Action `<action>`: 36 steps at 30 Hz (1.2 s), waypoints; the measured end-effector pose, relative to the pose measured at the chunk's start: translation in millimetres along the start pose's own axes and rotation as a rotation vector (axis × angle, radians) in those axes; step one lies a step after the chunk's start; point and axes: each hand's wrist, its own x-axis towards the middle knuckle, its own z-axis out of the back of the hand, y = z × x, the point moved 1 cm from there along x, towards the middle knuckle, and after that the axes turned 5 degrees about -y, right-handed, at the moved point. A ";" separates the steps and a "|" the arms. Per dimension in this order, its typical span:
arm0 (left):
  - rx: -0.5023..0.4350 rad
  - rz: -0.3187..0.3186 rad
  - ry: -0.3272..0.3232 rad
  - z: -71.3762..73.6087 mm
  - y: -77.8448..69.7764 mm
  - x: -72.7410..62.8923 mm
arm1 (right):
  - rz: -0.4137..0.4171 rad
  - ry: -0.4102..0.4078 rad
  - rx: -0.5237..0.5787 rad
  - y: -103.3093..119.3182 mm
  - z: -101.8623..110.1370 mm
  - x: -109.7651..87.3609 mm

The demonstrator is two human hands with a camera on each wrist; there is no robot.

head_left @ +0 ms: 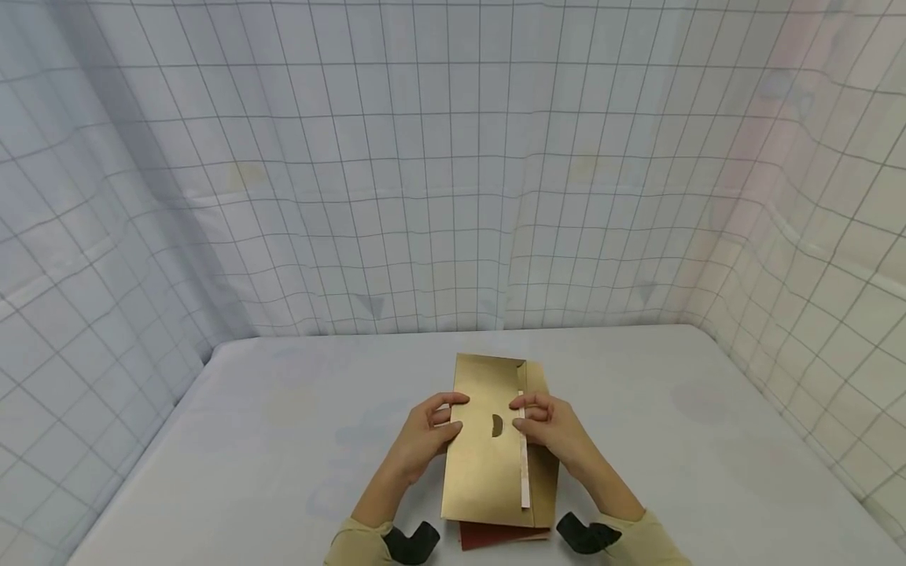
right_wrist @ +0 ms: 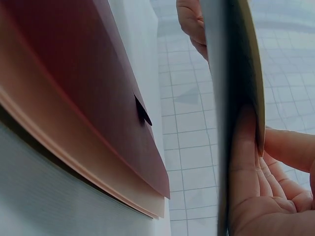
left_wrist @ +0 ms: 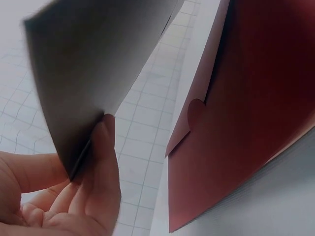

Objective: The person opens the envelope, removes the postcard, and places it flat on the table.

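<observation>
Raised above the table is a gold paper envelope (head_left: 476, 479), upright in the head view, with a dark half-moon cutout near its middle and a white strip (head_left: 524, 479) along the right. My left hand (head_left: 425, 431) pinches its left edge between thumb and fingers; the left wrist view shows the envelope's shaded underside (left_wrist: 93, 73). On the other side my right hand (head_left: 550, 428) pinches the edge by the white strip, with fingers tucked behind it in the right wrist view. Below lies a dark red envelope (left_wrist: 236, 152) with a rounded tab, partly hidden in the head view.
More paper layers (right_wrist: 83, 157) lie under the red envelope in the right wrist view. All this is on a white-covered table (head_left: 283, 440). White curtains with a grid pattern (head_left: 439, 173) stand behind and at both sides. Dark wrist mounts (head_left: 413, 544) sit by the sleeves.
</observation>
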 end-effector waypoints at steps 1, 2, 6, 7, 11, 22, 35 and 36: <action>0.007 -0.001 -0.002 -0.1 -0.3 -0.2 | -0.003 -0.003 -0.001 -0.1 0.1 0.2; 0.015 -0.002 -0.006 -0.3 -0.5 -0.2 | -0.005 -0.005 -0.001 0.1 0.1 0.3; 0.042 -0.012 -0.014 -0.2 -1.8 -0.4 | -0.002 -0.009 -0.009 0.5 0.3 1.1; 0.046 -0.014 -0.012 -0.1 -1.8 -0.2 | 0.000 -0.009 -0.012 0.4 0.4 1.4; 0.051 -0.014 -0.002 1.5 -0.2 0.5 | 0.006 -0.007 -0.016 -0.8 1.0 2.8; 0.047 -0.017 0.006 4.4 0.4 0.4 | 0.025 -0.011 -0.027 -2.6 5.3 3.4; 0.041 -0.016 0.003 4.6 -0.5 -1.3 | 0.002 -0.028 0.002 -2.0 5.9 2.6; 0.041 -0.016 0.004 4.6 -0.4 -1.3 | 0.001 -0.030 0.002 -1.9 5.9 2.6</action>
